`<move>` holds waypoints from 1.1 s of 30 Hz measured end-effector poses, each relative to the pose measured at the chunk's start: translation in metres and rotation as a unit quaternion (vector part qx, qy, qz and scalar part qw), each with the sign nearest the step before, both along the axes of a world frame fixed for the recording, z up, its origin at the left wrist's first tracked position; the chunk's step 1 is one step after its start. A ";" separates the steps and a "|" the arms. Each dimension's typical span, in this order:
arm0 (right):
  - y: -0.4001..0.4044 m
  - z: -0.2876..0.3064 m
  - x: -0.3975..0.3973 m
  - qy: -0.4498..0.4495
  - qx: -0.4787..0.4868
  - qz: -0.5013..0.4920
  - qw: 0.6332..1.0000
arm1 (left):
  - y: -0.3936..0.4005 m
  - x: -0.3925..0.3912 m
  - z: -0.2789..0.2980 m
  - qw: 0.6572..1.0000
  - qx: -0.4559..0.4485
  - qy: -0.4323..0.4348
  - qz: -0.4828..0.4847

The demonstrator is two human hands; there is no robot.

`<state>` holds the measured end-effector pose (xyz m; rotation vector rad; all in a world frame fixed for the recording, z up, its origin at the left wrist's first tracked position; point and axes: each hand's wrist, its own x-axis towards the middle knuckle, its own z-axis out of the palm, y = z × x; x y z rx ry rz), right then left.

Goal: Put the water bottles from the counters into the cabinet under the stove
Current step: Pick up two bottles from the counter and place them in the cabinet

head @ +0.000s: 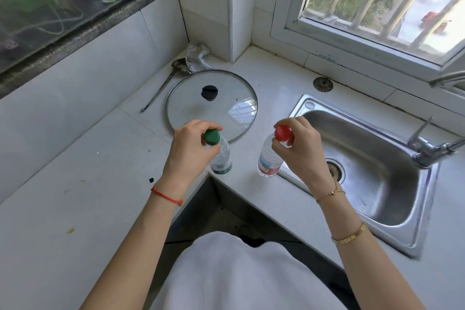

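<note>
Head view shows your left hand (187,151) in a pinching grip on the green-capped bottle (220,156) at its neck, and your right hand (299,148) pinching the red-capped bottle (269,158) the same way. Both bottles stand upright on the tabletop (251,199), each body hanging straight below its grip. Neither hand is nearer. Lift straight up along that axis; the cabinet is out of sight.

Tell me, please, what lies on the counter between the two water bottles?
In the head view, only bare white counter separates the green-capped bottle from the red-capped bottle; nothing stands between them.
</note>
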<state>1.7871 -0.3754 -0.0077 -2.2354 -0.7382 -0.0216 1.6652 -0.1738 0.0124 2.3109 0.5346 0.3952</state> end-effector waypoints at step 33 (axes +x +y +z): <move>0.035 -0.007 -0.352 0.028 0.027 -0.174 0.984 | 0.052 -0.270 -0.004 0.983 0.020 0.009 -0.182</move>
